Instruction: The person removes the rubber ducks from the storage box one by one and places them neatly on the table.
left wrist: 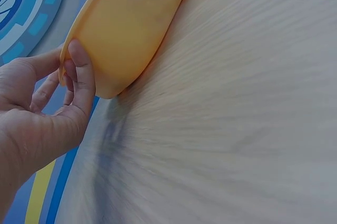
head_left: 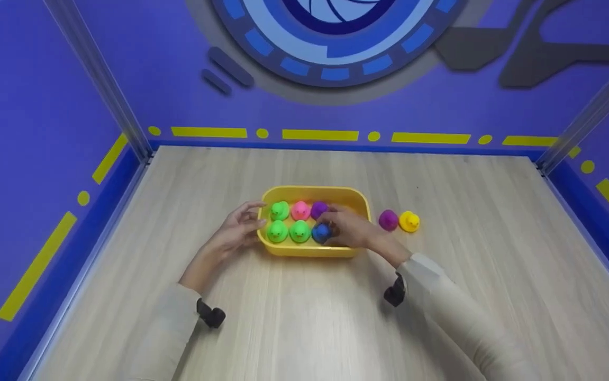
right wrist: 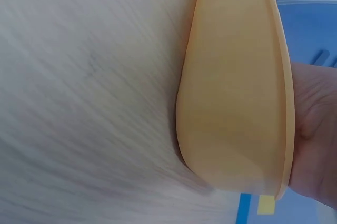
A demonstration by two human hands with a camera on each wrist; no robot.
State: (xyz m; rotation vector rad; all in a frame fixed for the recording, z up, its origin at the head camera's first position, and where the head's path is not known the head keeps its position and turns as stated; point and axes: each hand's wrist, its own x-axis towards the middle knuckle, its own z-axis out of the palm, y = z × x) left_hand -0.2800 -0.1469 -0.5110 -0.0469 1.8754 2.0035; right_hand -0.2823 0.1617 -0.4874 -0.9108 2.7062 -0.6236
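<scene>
A yellow plastic tub (head_left: pixel 312 252) stands on the table with small toy ducks inside, in two rows. Its back row has a green duck (head_left: pixel 279 210), a pink duck (head_left: pixel 300 210) and a purple duck (head_left: pixel 318 209). In front are two more green ducks and a blue duck (head_left: pixel 320 233). My left hand (head_left: pixel 236 233) holds the tub's left end, thumb and fingers at the rim in the left wrist view. Reaching in over the right side, my right hand (head_left: pixel 347 227) grips the blue duck with its fingertips. The tub wall hides those fingers in the right wrist view.
Just right of the tub, a second purple duck (head_left: pixel 388 219) and a yellow duck (head_left: pixel 409 221) sit side by side on the wooden table (head_left: pixel 304 317). Blue-purple panels (head_left: pixel 330 119) enclose the table at the back and both sides.
</scene>
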